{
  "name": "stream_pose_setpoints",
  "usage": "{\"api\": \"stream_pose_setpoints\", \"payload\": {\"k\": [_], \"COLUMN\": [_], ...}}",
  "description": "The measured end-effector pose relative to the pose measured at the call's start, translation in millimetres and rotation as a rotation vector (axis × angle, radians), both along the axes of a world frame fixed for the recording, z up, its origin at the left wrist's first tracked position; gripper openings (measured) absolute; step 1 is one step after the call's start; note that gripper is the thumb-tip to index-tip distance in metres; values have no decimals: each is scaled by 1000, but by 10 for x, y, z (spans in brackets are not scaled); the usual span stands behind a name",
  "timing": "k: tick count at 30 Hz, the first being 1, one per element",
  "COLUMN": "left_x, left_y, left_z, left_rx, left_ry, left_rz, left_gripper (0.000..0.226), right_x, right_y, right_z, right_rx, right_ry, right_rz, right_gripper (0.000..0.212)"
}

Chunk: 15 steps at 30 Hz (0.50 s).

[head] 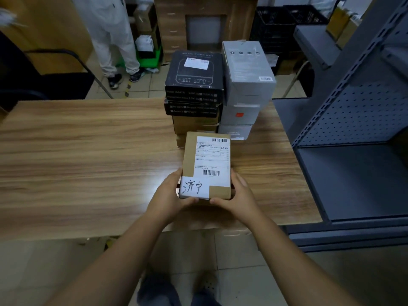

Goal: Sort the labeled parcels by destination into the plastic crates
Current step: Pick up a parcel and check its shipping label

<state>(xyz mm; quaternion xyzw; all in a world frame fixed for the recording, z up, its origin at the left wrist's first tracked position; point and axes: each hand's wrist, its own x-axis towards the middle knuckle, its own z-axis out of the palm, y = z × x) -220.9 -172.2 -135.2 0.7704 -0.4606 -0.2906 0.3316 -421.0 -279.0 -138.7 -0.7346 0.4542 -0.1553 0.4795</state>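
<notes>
A brown cardboard parcel (206,164) with a white shipping label and a handwritten destination slip is held just above the wooden table (88,155). My left hand (169,195) grips its near left corner, fingers curled under the front edge. My right hand (235,195) grips the near right corner the same way. Behind it stands a stack of black coffee-scale boxes (194,85) on brown cartons, with a labeled one on top. Beside that stack stands a pile of grey boxes (245,85).
Grey metal shelving (353,151) stands close on the right of the table. Black plastic crates (284,25) sit at the back right by a wooden cabinet (205,23). A person in light clothes (112,36) stands at the back left near a black chair (50,80).
</notes>
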Motion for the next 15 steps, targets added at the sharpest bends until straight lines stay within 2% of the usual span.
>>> {"api": "stream_pose_setpoints", "payload": {"k": [8,15], "left_x": [215,667], "left_y": [361,467], "left_z": [812,1746], "left_rx": [-275,-549], "left_ry": [-109,-249], "left_rz": [60,28], "left_gripper": [92,99], "right_x": [250,662], "right_y": [132,343], "right_z": [818,1881], "right_rx": [-301,-490], "right_ry": [-94,-213], "right_rz": [86,55], "right_gripper": [112,110]}}
